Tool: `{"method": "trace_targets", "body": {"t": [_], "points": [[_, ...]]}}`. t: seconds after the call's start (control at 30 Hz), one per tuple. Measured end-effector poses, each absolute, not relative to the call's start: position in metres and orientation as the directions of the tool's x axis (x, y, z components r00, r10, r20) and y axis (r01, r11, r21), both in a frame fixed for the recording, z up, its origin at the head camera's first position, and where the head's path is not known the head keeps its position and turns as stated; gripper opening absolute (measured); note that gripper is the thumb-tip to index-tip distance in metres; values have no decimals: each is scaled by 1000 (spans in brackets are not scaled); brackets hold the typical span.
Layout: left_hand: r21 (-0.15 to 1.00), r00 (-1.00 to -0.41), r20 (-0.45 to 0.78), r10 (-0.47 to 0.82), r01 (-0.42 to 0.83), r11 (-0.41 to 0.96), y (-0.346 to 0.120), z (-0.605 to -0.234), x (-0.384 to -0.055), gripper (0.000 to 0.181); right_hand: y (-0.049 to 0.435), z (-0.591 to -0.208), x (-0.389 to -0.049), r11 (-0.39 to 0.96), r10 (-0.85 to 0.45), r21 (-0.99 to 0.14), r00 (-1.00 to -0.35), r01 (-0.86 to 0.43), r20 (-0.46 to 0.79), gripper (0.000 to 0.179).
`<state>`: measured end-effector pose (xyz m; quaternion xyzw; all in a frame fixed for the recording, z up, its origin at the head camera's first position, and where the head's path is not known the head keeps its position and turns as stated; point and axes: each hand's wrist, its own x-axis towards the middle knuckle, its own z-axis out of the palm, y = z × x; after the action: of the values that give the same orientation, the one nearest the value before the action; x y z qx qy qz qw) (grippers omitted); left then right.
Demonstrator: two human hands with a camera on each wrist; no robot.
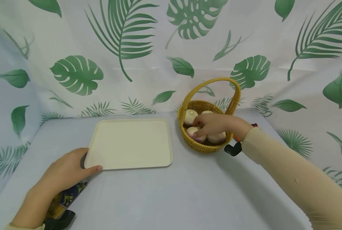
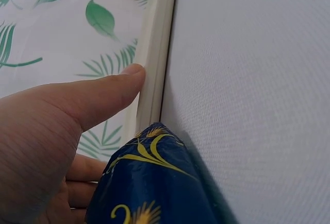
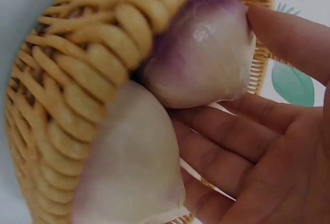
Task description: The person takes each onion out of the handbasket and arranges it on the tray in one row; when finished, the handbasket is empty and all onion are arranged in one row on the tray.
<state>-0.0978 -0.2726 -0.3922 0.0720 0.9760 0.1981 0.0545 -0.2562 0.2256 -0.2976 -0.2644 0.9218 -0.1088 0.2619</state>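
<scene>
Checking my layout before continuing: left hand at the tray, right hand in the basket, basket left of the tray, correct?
No: the basket is right of the tray, as the head view shows; left hand and right hand are as you say.

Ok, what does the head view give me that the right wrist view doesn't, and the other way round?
Only the head view shows the cream tray, the left hand at its near-left corner, and the right sleeve.

Only the right wrist view shows the palm side of the right hand.

Both show the wicker basket, purple-and-white turnips inside it, and the right hand gripping one.
</scene>
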Motion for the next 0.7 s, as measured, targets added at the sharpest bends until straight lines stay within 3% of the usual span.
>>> {"method": "trace_targets", "body": {"t": [0.47, 0.7], "points": [[386, -985, -82, 150, 107, 916, -270, -396, -98, 107, 235, -310, -272, 778, -596, -514, -685, -362, -419, 61], [384, -985, -84, 149, 106, 917, -272, -394, -97, 107, 233, -308, -276, 771, -605, -508, -689, -383, -399, 58]]}}
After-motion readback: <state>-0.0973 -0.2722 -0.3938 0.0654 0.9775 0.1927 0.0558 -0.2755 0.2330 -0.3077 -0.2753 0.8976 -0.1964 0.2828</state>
